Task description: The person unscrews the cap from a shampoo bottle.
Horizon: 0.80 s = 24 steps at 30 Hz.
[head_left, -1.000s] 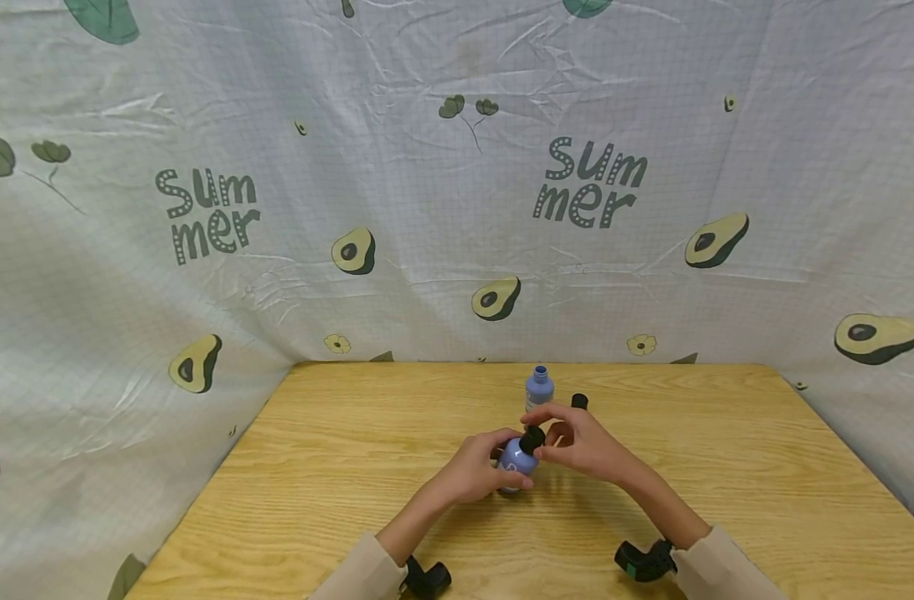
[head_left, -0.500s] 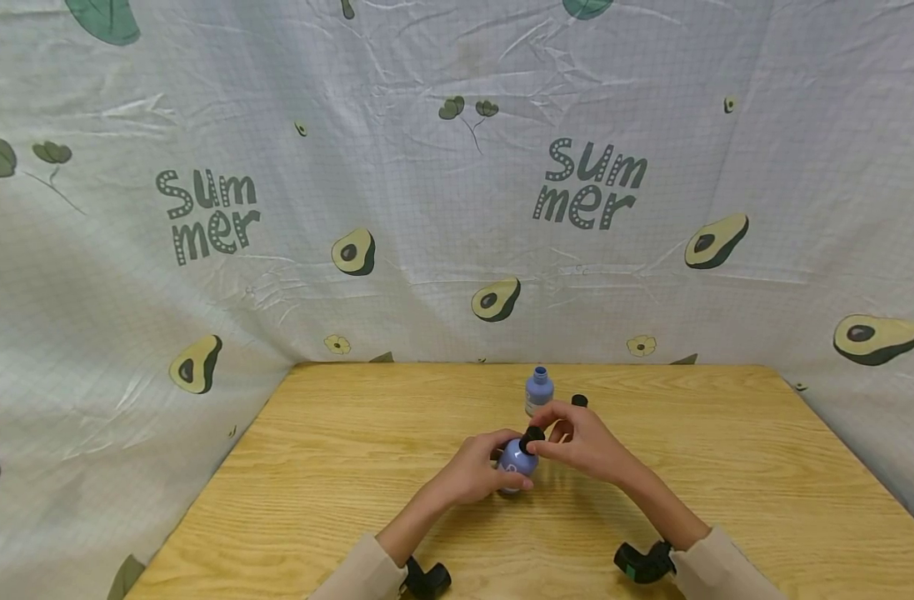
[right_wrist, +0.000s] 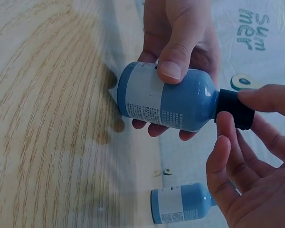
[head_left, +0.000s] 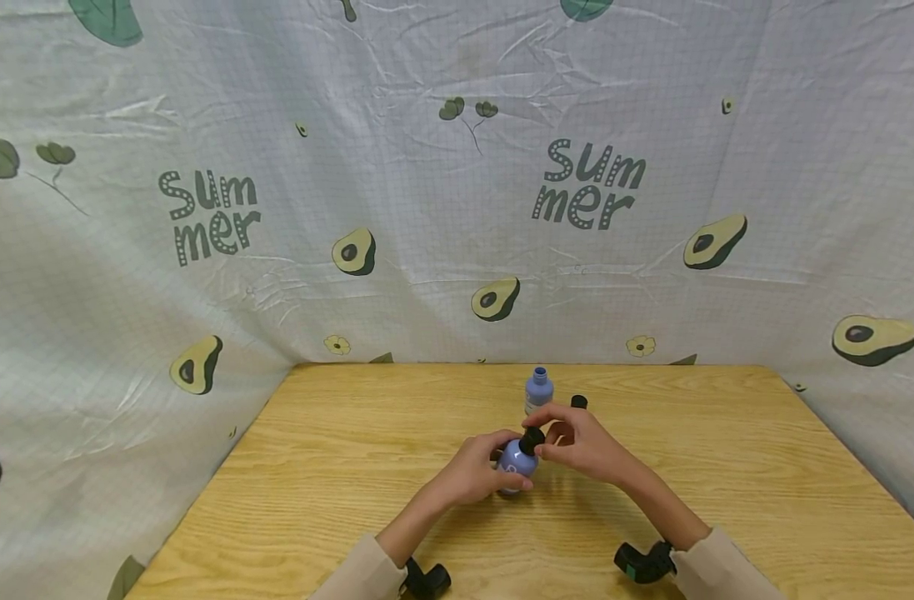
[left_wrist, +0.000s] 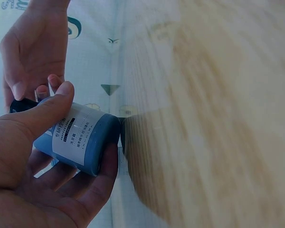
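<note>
My left hand (head_left: 477,471) grips a small blue shampoo bottle (head_left: 518,457) with a white label, its fingers and thumb wrapped round the body. The bottle leans to the right, its base at or just above the table. On its neck sits a black cap (right_wrist: 234,109), pinched between the thumb and fingers of my right hand (head_left: 582,440). Behind that hand stands a second blue bottle (head_left: 539,392) with a bare neck. A black cylindrical piece (head_left: 579,402) shows beside it, its lower part hidden by my right hand.
The wooden table (head_left: 352,450) spreads out on both sides of the hands. A printed avocado cloth (head_left: 419,317) hangs along its back and sides. Black wrist-worn devices (head_left: 646,562) hang below the sleeves.
The right thumb and fingers slid a little round the black cap and back again. My left hand and its bottle have stayed in place.
</note>
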Tool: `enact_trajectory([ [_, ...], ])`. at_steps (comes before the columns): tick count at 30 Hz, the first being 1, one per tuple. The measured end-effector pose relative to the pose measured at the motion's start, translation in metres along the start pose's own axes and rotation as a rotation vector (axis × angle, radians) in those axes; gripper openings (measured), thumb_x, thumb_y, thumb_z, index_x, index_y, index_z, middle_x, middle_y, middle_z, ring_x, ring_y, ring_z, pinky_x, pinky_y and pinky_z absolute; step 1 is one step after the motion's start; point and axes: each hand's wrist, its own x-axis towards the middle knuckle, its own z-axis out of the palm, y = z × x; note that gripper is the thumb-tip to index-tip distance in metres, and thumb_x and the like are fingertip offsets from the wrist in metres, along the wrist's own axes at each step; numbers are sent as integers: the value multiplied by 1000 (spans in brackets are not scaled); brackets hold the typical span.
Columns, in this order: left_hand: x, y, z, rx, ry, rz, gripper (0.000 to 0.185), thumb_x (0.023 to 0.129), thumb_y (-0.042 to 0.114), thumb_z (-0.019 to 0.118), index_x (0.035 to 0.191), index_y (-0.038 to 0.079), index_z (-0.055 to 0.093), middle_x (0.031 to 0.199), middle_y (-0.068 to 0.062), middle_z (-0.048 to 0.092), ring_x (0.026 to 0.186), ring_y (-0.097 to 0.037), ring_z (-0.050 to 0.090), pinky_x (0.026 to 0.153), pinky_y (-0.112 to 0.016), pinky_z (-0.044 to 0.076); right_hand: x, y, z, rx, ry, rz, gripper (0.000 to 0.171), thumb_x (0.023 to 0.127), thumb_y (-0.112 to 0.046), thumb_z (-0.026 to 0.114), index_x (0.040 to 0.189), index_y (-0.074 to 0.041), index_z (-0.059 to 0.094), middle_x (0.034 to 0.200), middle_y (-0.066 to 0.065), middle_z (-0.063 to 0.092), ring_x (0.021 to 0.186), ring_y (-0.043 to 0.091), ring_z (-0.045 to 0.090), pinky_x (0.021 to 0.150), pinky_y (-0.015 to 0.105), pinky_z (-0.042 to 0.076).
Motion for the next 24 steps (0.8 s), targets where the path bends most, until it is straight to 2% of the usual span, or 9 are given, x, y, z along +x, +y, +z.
enact_trajectory([
  [8, -1, 1, 0, 2, -2, 2, 52, 90, 20, 82, 138, 13, 63, 128, -8, 70, 112, -25, 68, 84, -29, 57, 0, 0, 2, -50, 40, 64, 31, 97, -18, 73, 122, 0, 66, 118, 19, 67, 82, 9, 62, 70, 26, 55],
  [24, -1, 1, 0, -8, 0, 2, 53, 90, 19, 83, 138, 12, 64, 128, -9, 70, 112, -26, 68, 83, -29, 57, 1, 0, 1, 11, -15, -2, 32, 98, -6, 66, 127, 9, 62, 121, 26, 65, 79, 12, 63, 68, 28, 56],
])
